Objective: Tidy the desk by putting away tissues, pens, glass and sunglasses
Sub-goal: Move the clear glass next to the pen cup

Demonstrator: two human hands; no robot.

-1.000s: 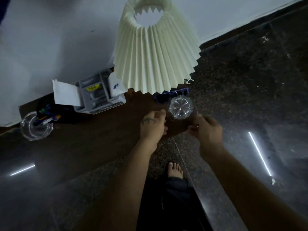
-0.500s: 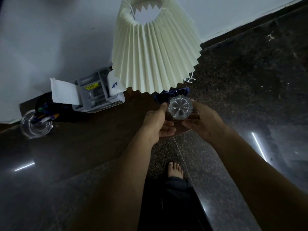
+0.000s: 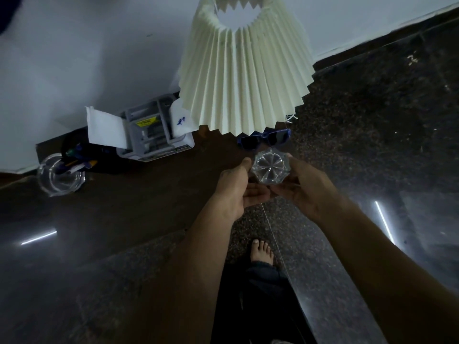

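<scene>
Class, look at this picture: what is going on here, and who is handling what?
A person stands at a dark desk and holds a faceted clear glass between both hands, the left hand and the right hand cupping it from either side. Blue sunglasses lie just beyond it, under a pleated lampshade. Farther left, pens stand in another clear glass holder beside a grey organiser with a white tissue.
</scene>
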